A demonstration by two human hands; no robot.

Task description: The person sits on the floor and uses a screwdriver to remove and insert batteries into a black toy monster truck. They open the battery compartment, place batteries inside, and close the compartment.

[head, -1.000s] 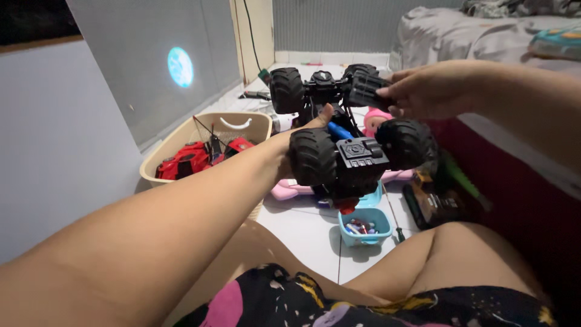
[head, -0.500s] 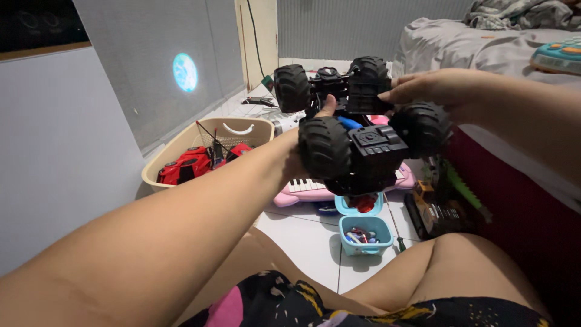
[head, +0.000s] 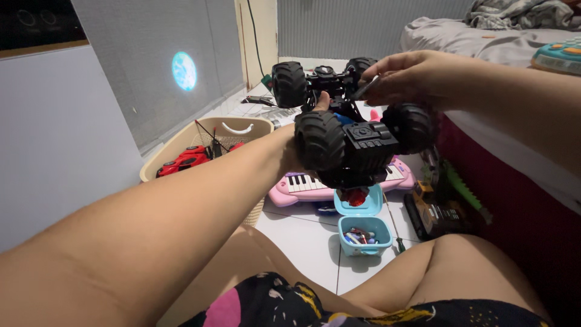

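Both hands grip 1 black toy truck (head: pixel 348 142), held up in the air, belly side up, above the floor toys. Left hand (head: pixel 290 154) wraps the near end by a big wheel. Right hand (head: pixel 402 75) pinches the far end w/ a thin dark bit in its fingers; can't tell what it is.

Truck looks like hard plastic, prob light but bulky. Tires look rubbery, so grippy. Best to hold the stiff frame, not thin arms or wires; those could snap.

Count: 4 wheels, 1 basket (head: pixel 181 142) w/ a red toy car (head: pixel 180 163), 1 pink toy piano (head: pixel 302 188), 2 small blue tubs (head: pixel 365 235), 1 yellow toy digger (head: pixel 436 212).
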